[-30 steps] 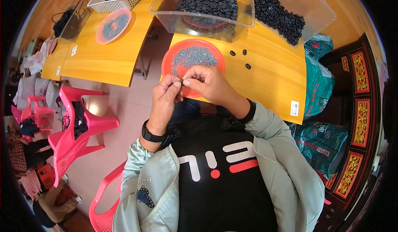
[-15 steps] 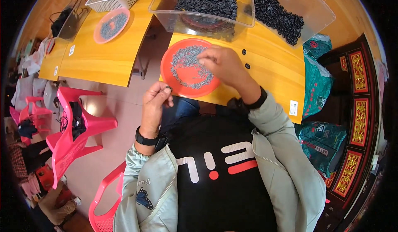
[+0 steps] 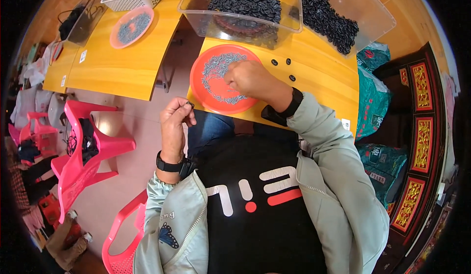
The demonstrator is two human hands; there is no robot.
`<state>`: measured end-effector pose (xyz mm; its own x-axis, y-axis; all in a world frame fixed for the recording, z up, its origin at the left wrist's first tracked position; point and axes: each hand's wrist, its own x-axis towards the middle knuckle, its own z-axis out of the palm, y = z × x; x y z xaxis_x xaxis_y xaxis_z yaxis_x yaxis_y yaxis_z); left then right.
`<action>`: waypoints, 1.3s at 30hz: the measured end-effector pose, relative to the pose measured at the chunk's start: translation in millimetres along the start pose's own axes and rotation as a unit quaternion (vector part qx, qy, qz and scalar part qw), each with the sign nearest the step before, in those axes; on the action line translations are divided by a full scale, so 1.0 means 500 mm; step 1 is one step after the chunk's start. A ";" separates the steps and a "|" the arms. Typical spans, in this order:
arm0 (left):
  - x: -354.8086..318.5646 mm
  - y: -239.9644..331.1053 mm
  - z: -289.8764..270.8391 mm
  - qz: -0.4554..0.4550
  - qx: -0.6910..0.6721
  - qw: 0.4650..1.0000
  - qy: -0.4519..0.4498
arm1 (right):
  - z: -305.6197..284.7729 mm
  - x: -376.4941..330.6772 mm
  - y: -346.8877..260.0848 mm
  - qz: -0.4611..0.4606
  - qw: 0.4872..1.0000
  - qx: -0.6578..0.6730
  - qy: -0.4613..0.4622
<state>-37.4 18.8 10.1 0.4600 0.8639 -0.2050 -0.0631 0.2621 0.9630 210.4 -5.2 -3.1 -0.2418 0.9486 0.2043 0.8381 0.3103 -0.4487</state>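
Left hand (image 3: pixel 175 122) pinches a black ring (image 3: pixel 189 105) while I see right hand (image 3: pixel 250 78) closed, picking in the red plate (image 3: pixel 206 90).

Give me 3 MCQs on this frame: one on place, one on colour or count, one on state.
1. Where is the right hand?
A. over the red dish of small grey pieces
B. inside the clear tub
C. on the pink chair

2. How many loose black rings lie on the yellow table right of the red dish?
A. one
B. three
C. six

3. What is the left hand doing?
A. lying flat on the table
B. pinching a small dark piece off the table edge
C. gripping the basket

Answers:
1 A: its fingers are down among the grey pieces in the dish.
2 B: three separate rings show there.
3 B: fingertips are closed on a small dark piece, over the floor.
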 end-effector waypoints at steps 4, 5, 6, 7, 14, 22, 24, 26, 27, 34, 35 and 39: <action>0.002 -0.002 0.000 0.000 0.005 1.000 -0.007 | 0.024 0.003 0.006 -0.054 0.996 -0.072 -0.010; 0.003 -0.004 -0.002 -0.004 0.012 1.000 -0.009 | 0.028 0.004 0.005 -0.059 0.993 -0.097 -0.020; 0.003 -0.007 0.002 -0.012 0.003 1.000 -0.010 | 0.028 0.001 0.003 -0.063 0.993 -0.099 -0.014; 0.003 -0.009 0.002 -0.014 0.008 1.000 -0.011 | 0.025 -0.001 -0.005 -0.073 0.988 -0.134 -0.013; -0.007 -0.007 0.011 -0.023 0.009 1.000 -0.011 | 0.024 -0.002 0.011 -0.040 0.997 -0.057 -0.037; 0.000 -0.007 0.002 -0.016 -0.009 1.000 -0.020 | -0.021 0.014 0.041 -0.007 0.999 -0.046 0.008; -0.001 -0.004 0.007 -0.023 -0.014 1.000 -0.014 | -0.025 0.017 0.043 -0.005 0.999 -0.042 0.005; -0.001 -0.002 0.008 -0.024 -0.016 1.000 -0.007 | -0.027 0.017 0.042 -0.006 0.999 -0.047 -0.017; 0.000 -0.005 0.008 -0.026 -0.018 0.999 -0.008 | -0.025 0.016 0.042 -0.004 0.999 -0.048 -0.020; -0.001 -0.012 0.001 -0.023 -0.008 1.000 -0.003 | -0.004 0.020 0.021 -0.053 0.996 -0.053 -0.050; -0.002 -0.012 0.002 -0.023 -0.008 1.000 -0.003 | 0.000 0.019 0.021 -0.084 0.995 -0.047 -0.025; 0.000 -0.017 -0.005 -0.022 0.007 1.000 -0.011 | 0.012 0.021 0.015 -0.109 0.988 -0.107 -0.033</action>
<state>-39.0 17.8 1.7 0.4811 0.8423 -0.2432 -0.0302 0.2932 0.9556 211.2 7.8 -9.8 -0.4526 0.8653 0.2154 0.8457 0.4931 -0.2041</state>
